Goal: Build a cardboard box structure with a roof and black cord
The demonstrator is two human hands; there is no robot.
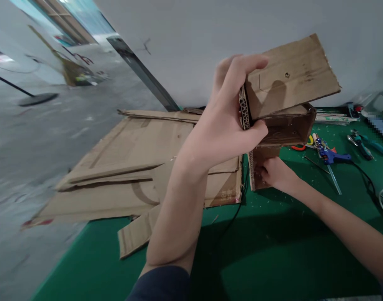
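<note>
A brown cardboard box structure [288,121] is held up above the green table [273,242]. Its flat top panel [294,71] tilts up to the right. My left hand [229,121] pinches the box's left corrugated edge, fingers over the top panel and thumb under it. My right hand [276,173] grips the lower cardboard wall [257,165] beneath the box, fingers curled against it. The inside of the box is dark and mostly hidden.
Flat cardboard sheets [131,167] lie stacked at the table's left end, overhanging the edge. A blue glue gun [331,158] with a black cord, pliers [363,144] and other small tools lie at the right. A white wall stands behind.
</note>
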